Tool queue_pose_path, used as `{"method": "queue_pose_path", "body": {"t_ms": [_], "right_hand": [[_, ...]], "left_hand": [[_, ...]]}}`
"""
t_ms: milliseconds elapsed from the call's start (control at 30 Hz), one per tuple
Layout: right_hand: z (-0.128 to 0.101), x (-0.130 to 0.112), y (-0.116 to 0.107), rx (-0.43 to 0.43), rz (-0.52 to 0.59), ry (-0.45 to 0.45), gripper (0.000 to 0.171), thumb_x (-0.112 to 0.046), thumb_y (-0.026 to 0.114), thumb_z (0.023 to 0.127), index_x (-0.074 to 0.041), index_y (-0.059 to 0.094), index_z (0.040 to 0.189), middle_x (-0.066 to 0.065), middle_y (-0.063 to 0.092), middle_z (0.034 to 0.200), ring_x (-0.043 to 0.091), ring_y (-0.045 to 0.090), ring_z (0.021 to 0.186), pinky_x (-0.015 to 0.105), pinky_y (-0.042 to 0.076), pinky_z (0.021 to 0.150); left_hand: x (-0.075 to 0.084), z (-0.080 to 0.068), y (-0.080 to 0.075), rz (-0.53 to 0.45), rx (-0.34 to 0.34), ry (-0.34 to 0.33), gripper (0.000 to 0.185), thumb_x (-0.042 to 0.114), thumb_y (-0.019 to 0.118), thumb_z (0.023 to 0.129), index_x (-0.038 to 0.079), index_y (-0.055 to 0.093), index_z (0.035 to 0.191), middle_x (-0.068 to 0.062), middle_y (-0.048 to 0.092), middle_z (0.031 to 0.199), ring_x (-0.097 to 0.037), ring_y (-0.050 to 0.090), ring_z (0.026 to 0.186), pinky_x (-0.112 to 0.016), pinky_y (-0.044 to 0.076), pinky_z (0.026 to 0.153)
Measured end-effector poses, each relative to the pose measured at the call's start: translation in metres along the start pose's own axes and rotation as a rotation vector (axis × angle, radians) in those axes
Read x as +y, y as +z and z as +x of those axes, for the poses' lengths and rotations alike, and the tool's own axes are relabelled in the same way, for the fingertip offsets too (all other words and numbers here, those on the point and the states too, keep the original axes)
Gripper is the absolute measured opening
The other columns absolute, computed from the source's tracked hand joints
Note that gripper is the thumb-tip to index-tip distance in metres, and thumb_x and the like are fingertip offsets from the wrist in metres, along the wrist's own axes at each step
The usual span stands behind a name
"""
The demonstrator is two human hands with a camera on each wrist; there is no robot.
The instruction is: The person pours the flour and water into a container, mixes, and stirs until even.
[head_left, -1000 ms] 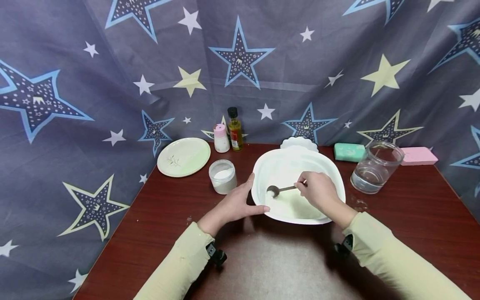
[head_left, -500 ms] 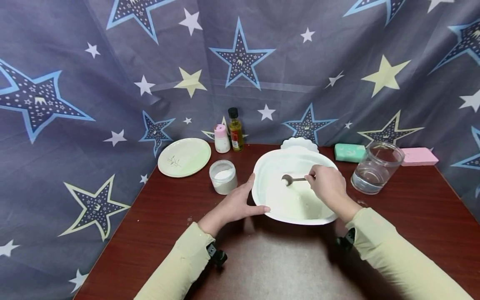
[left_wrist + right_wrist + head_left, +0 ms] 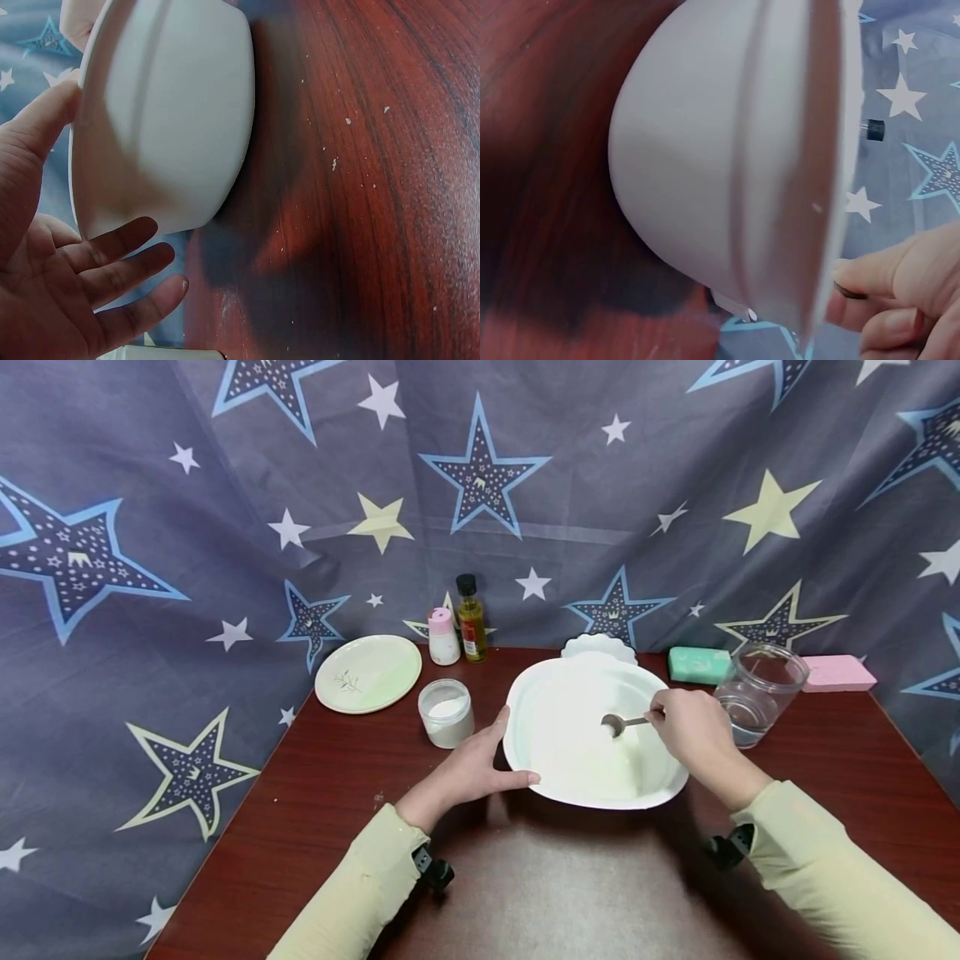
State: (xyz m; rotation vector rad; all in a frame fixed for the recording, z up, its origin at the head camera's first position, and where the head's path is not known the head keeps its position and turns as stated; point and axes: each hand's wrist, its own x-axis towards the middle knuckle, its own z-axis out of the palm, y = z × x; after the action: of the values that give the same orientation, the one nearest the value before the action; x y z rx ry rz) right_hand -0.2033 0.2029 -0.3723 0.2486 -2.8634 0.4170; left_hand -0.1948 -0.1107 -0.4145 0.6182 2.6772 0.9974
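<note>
From the head view the left hand (image 3: 468, 772), fingers straight, steadies the white bowl (image 3: 570, 777) mid-tabletop while the right hand (image 3: 693, 727) pinches a spoon (image 3: 617, 723), seemingly stirring, needing continued circling; the left wrist view shows relaxed fingers (image 3: 120, 247) beside the bowl's wall, the right wrist view its rim

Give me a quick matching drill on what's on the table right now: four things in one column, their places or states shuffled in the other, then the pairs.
Things:
1. spoon
2. white bowl
3. glass jar
4. green plate

Places or states:
A. far left of the table, nothing on it
B. held by the right hand, tip inside the bowl
C. steadied at its rim by the left hand
D. right of the bowl, clear liquid in the bottom

Pairs: 1-B, 2-C, 3-D, 4-A
</note>
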Motion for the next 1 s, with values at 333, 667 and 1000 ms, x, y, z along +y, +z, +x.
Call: {"method": "queue_pose_path", "body": {"t_ms": [333,667,1000], "right_hand": [[-0.011,0.006,-0.022,-0.120,0.010,-0.033,0.003,-0.008,0.073,0.082,-0.006,0.075,0.082,0.007,0.069,0.074,0.026,0.058,0.061,0.041,0.044,0.051],[-0.017,0.001,-0.019,-0.266,0.097,-0.105,0.010,-0.015,0.071,0.088,-0.010,0.074,0.080,-0.009,0.057,0.052,0.009,0.052,0.053,0.034,0.042,0.060],[-0.016,-0.020,-0.001,-0.276,0.181,-0.138,0.011,-0.014,0.069,0.089,-0.011,0.073,0.080,-0.010,0.057,0.051,0.007,0.053,0.055,0.031,0.042,0.060]], "left_hand": [[-0.001,0.000,-0.001,-0.008,-0.006,0.002,0.113,0.057,0.075,0.078,0.011,0.010,0.158,-0.008,0.025,0.159,-0.020,0.033,0.139,-0.039,0.034,0.109],[0.001,0.000,-0.001,-0.013,0.000,0.013,0.113,0.057,0.075,0.078,0.010,0.010,0.157,-0.008,0.024,0.159,-0.020,0.033,0.140,-0.039,0.034,0.109],[0.001,0.000,0.000,0.005,-0.003,-0.003,0.113,0.058,0.075,0.077,0.011,0.010,0.158,-0.008,0.025,0.159,-0.020,0.033,0.140,-0.038,0.033,0.109]]}}
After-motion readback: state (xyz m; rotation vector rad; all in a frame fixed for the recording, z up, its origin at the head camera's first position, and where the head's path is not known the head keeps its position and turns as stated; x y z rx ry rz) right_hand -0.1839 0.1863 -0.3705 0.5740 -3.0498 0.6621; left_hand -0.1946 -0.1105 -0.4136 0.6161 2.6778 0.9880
